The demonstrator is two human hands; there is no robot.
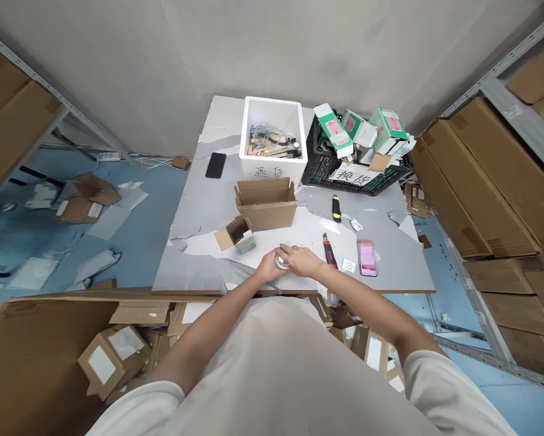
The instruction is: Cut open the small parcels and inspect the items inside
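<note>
Small round object [281, 262], silvery where it shows, sits between the two hands just below the middle of the frame, near the lower edge of the bench [194, 209]; I can't tell whether it touches the surface. I'd judge it light and stiff, probably smooth enough to slip a little against bare skin; how fragile it is I can't settle from this view. I'd take it by opposite sides, with gentle pressure. On my feed the left hand [267, 267] has its fingers bent close around the object's left side, while the right hand [301, 261] reaches across from the right, fingers narrow and curled over its upper edge, so both hold it. I see a red knife [329, 251] to the right, apart from the hands.
</note>
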